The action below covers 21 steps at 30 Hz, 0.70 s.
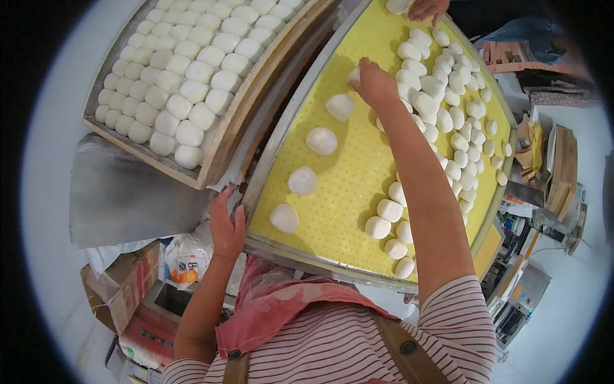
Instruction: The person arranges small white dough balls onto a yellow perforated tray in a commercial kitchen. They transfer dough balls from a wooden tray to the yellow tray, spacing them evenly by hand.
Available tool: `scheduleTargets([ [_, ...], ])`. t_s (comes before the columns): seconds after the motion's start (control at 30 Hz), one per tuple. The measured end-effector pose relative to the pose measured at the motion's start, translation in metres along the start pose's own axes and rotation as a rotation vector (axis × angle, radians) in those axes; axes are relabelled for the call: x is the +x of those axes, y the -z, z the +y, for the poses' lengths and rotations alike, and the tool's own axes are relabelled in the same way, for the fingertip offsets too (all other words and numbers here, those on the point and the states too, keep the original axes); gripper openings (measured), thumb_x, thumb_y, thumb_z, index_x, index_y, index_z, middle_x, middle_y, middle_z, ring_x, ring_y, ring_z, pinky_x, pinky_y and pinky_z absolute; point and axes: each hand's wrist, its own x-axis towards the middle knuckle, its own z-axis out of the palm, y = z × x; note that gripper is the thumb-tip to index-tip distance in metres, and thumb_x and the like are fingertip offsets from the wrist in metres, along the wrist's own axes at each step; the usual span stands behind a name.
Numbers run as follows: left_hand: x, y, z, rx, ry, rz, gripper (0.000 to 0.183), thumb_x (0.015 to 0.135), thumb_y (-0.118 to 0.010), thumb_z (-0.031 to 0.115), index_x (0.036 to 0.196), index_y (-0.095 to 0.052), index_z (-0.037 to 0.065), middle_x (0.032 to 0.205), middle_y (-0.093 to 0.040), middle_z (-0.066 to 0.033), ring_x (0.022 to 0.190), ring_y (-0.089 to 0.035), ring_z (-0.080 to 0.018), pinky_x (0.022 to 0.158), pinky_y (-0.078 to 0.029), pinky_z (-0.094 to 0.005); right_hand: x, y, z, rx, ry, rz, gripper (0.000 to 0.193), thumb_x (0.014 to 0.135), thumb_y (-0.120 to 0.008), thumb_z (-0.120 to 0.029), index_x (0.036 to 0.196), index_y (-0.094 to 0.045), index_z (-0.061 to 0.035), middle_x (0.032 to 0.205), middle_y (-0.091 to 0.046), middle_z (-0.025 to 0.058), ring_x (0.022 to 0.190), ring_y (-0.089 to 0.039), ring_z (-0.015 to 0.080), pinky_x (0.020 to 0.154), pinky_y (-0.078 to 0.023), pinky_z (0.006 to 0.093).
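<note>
A yellow dotted work surface (pixel 332 224) with a metal rim lies in front of me, strewn with white dough balls. My right hand (pixel 376 84) reaches over its left part, fingers closed on a dough ball (pixel 353 75) that is partly hidden by them. Toward me from it, a spaced row of flattened dough balls runs down the left side, the nearest a dough ball (pixel 284 218) by the front left corner. My left hand (pixel 227 224) is at that corner, with thumb and fingers apart and nothing in them. Under my right forearm, part of the dough heap (pixel 441 83) is hidden.
A wooden tray (pixel 220 163) packed with rows of dough balls stands at the left. Another person's hand (pixel 428 9) is at the far edge. Cardboard boxes (pixel 125 288) and a plastic bag (pixel 188 259) sit below left; a cluttered shelf (pixel 521 281) is at the right.
</note>
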Motion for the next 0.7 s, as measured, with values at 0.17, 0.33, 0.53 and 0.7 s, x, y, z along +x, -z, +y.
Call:
scheduleTargets([
  [0.17,-0.001,0.001,0.000,0.040,-0.027,-0.003,0.043,0.091,-0.055,0.009,0.132,-0.046,-0.003,0.128,-0.054,-0.0231,0.119,-0.051,-0.0392,0.104,-0.037,-0.0444,0.007,-0.022,-0.012,0.016,-0.094,-0.007,0.050,0.085,-0.069,-0.040,0.114,-0.049,-0.0048,0.109,-0.060,0.0200,0.094,-0.066,0.0384,0.078,-0.055,0.0465],
  [0.33,0.001,-0.001,-0.001,0.010,-0.017,-0.004,0.043,0.091,-0.055,0.008,0.132,-0.046,-0.003,0.128,-0.054,-0.0232,0.119,-0.051,-0.0393,0.104,-0.038,-0.0433,0.004,-0.008,-0.001,0.058,-0.029,0.018,0.061,0.087,-0.065,-0.044,0.129,-0.044,-0.0043,0.114,-0.060,0.0241,0.099,-0.064,0.0407,0.083,-0.054,0.0478],
  [0.53,-0.001,-0.006,-0.002,-0.052,0.046,-0.005,0.039,0.094,-0.052,0.009,0.131,-0.046,-0.003,0.128,-0.053,-0.0213,0.118,-0.052,-0.0348,0.105,-0.038,-0.0414,-0.111,0.039,0.030,0.244,0.086,0.304,0.054,0.088,-0.066,-0.034,0.130,-0.048,-0.0053,0.119,-0.058,0.0206,0.106,-0.060,0.0389,0.087,-0.051,0.0452],
  [0.7,0.000,-0.006,-0.004,0.024,-0.029,-0.005,0.038,0.095,-0.051,0.011,0.130,-0.048,-0.003,0.126,-0.055,-0.0205,0.118,-0.053,-0.0349,0.104,-0.038,-0.0418,-0.282,0.014,0.030,0.307,-0.065,0.234,0.052,0.085,-0.068,-0.016,0.131,-0.048,-0.0027,0.126,-0.055,0.0207,0.116,-0.053,0.0397,0.096,-0.047,0.0458],
])
